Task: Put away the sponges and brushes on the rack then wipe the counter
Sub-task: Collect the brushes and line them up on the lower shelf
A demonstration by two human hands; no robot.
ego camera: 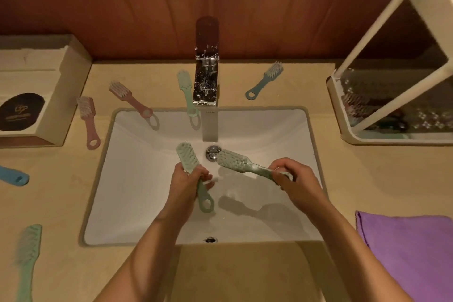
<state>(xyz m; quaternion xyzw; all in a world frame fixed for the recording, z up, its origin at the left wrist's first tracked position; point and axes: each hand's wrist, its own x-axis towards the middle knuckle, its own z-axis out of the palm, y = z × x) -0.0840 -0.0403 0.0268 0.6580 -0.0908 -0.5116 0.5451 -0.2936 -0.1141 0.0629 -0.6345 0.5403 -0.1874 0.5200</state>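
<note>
Two green brushes are in my grip above the sink (137,191). My left hand (188,180) curls round the neck of the left brush (187,158). My right hand (293,180) clasps the handle of the right brush (232,160), its head pointing toward the left hand. They look like light, stiff plastic, likely wet and slick, so I'd hold handles, not bristles. The rack (394,103) stands beyond my right hand.

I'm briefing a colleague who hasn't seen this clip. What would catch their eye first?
Both hands are over the white sink: the left hand grips a mint brush, the right hand a grey-green brush. More brushes lie scattered on the beige counter, like a pink brush left of the sink and a teal brush right of the faucet. A purple cloth lies at the near right.
</note>
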